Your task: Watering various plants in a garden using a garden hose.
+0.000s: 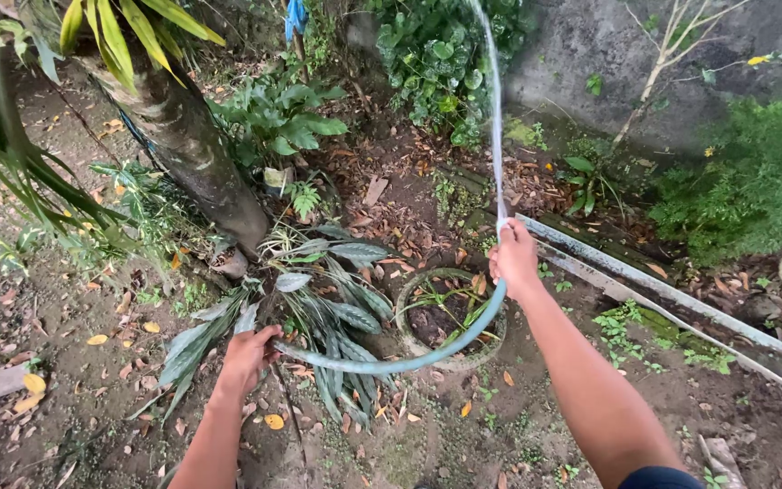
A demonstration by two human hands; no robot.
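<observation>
Landmark: round planter ring (406, 299) sunk in the soil, centre frame.

Far left of ring: palm fronds (11, 145), then a leaning tree trunk (194, 149) up-left of it. Ground is dirt with dead leaves.

Just left of ring: left hand (248, 355) closed tight around the hose (382, 364) near its low end, over a striped-leaf plant (337, 308).

Hose sags from that hand in a curve across the ring's near rim, then climbs.

Just right of ring, above its rim: right hand (514, 258) clamped on the hose, which runs straight up out of frame past it.

Right of ring: two pale pipes (672, 294) slanting away, green shrub (753, 181), grey wall (590, 45) behind.

Progress, my read: hose gripped and slack gathered. No water visible at either hand. Outlet end hidden in the left fist, can't tell where it points.
</observation>
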